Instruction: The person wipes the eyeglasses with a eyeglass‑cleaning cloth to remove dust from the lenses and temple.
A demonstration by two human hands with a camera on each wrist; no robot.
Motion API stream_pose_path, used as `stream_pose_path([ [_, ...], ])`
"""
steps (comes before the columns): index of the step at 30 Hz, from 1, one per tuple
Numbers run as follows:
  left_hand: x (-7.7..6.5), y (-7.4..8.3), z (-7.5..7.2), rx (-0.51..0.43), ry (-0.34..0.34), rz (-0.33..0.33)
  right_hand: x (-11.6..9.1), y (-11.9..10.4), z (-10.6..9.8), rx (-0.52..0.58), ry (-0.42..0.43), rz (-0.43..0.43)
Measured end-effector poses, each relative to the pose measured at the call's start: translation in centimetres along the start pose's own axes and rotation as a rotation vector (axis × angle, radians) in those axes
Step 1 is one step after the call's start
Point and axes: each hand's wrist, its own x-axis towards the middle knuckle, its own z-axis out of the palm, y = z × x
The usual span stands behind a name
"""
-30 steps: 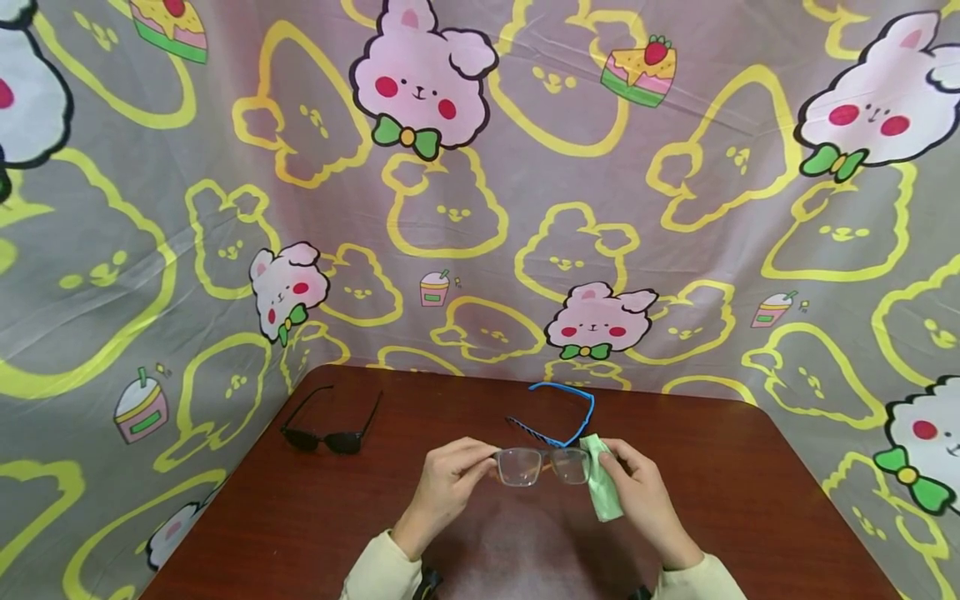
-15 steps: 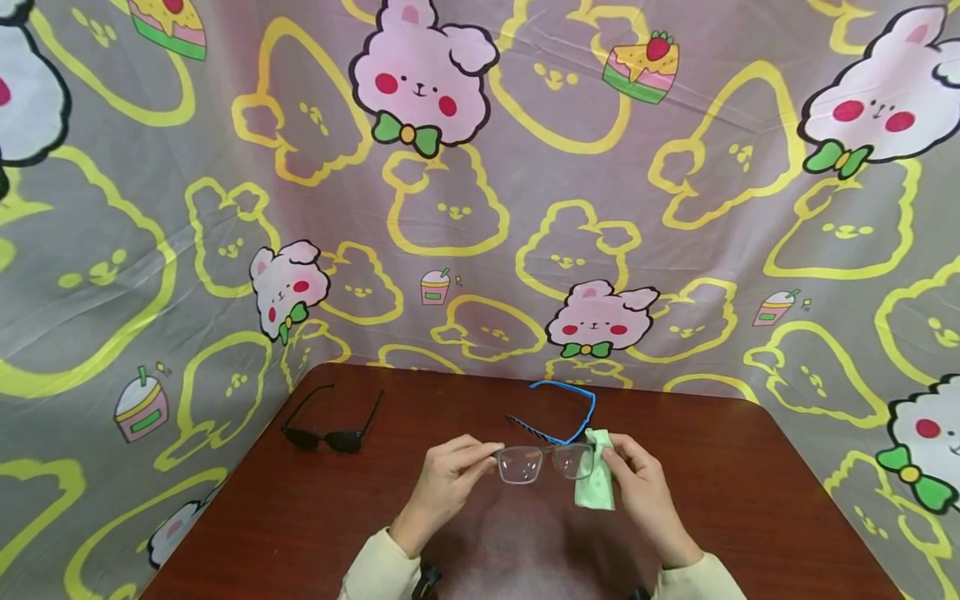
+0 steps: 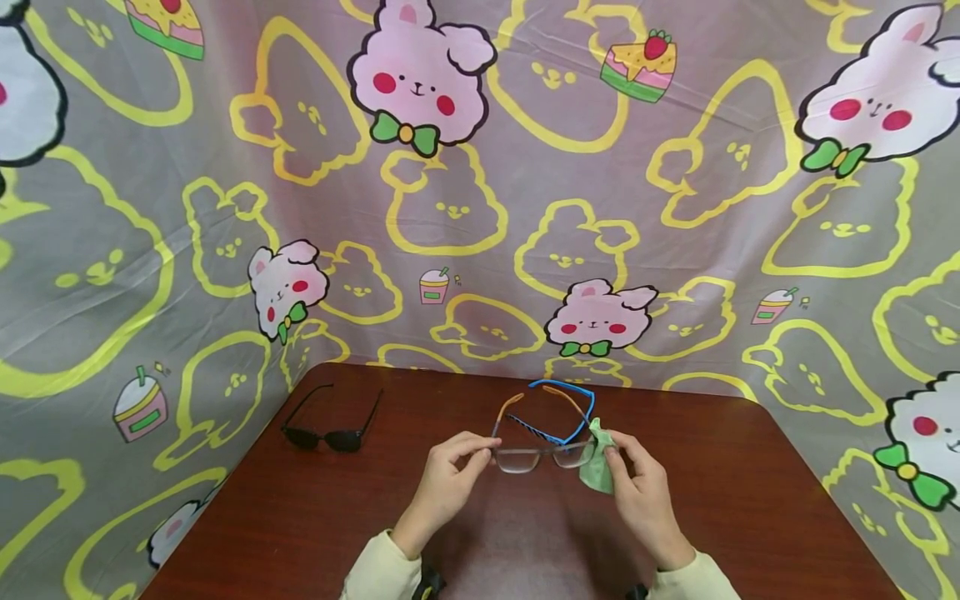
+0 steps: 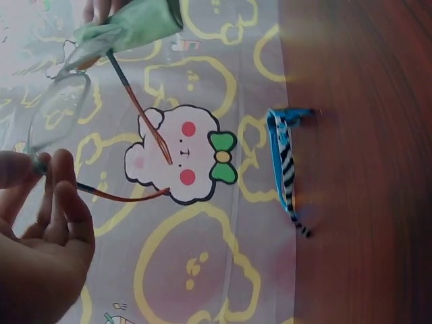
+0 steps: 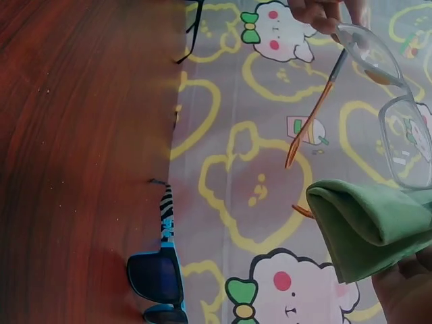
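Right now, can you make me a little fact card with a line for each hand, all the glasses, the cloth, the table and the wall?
Left hand: pinches one end of the clear glasses
Right hand: holds the green cloth at their other end
Clear glasses: held up, legs unfolded, orange tips
Green cloth: bunched
Blue sunglasses: on the table, black-and-white stripes on a leg
Black sunglasses: on the table, toward the left, legs unfolded
Table: reddish brown
Wall: bunny-patterned fabric
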Motion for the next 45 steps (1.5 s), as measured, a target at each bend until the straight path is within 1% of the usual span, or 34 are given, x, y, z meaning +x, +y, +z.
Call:
stream_pose_path([
  [2, 0.1, 0.0, 0.0, -0.035, 0.022, -0.045, 0.0, 0.1, 0.1, -0.012, -0.007, -0.038],
  [5, 0.1, 0.0, 0.0, -0.047, 0.044, -0.093, 0.0, 0.0, 0.1, -0.016, -0.018, -0.106],
  [9, 0.2, 0.3, 0.0, -0.042, 0.044, -0.164, 0.2, -1.8, -0.1, 0.005, -0.033, -0.173],
  [12, 0.2, 0.3, -0.1, -0.068, 0.035, -0.234, 0.4, -3.0, -0.2, 0.023, -0.043, -0.189],
  [14, 0.3, 0.3, -0.2, -0.095, 0.030, -0.281, 0.4, -3.1, -0.2, 0.027, -0.048, -0.186],
  [16, 0.5, 0.3, -0.3, -0.105, 0.021, -0.314, 0.4, -3.0, -0.2, 0.031, -0.053, -0.172],
  [18, 0.5, 0.4, -0.4, -0.099, 0.008, -0.331, 0.4, -3.1, -0.3, 0.032, -0.056, -0.161],
  [20, 0.5, 0.5, -0.4, -0.070, -0.004, -0.334, 0.5, -3.2, -0.3, 0.018, -0.056, -0.176],
  [23, 0.4, 0.5, -0.4, -0.029, -0.010, -0.328, 0.6, -3.4, -0.3, -0.029, -0.068, -0.258],
  [26, 0.4, 0.5, -0.5, -0.017, -0.001, -0.322, 0.7, -3.6, -0.4, -0.095, -0.085, -0.361],
  [29, 0.4, 0.5, -0.5, -0.023, 0.009, -0.312, 0.8, -3.6, -0.4, -0.110, -0.109, -0.386],
  [32, 0.4, 0.4, -0.6, -0.033, 0.014, -0.305, 0.7, -3.4, -0.5, -0.088, -0.120, -0.357],
  [35, 0.5, 0.3, -0.6, -0.034, 0.011, -0.302, 0.5, -2.6, -0.5, -0.060, -0.122, -0.286],
  [39, 0.4, 0.4, -0.6, -0.023, 0.003, -0.305, 0.2, -1.3, -0.6, -0.020, -0.133, -0.171],
  [43, 0.3, 0.6, -0.5, -0.016, 0.002, -0.308, 0.1, -0.8, -0.7, 0.064, -0.132, -0.088],
  [45, 0.3, 0.6, -0.5, -0.012, 0.004, -0.303, 0.0, -0.8, -0.6, 0.111, -0.117, -0.038],
])
